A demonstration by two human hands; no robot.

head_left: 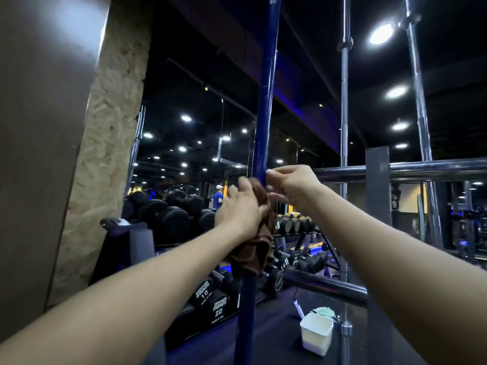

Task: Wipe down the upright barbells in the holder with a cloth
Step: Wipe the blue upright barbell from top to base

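Two hands: both raised at the blue barbell [264,114], at about mid-height of its visible shaft.
Left hand [241,209]: fingers curled round a brown cloth [254,248], holding it against the bar; the cloth's loose end hangs below the wrist.
Right hand [291,184]: fingers bent toward the bar just above the cloth; whether it grips bar or cloth cannot be told.
Blue barbell axis: upright, leaning slightly, running from bottom to top of view.
Chrome barbells [344,101]: upright, to the right.
Writing: dumbbells [210,299] below read "HAMMER STRENGTH", "10" and "20".
White cup [316,334]: on the dark surface, lower right.
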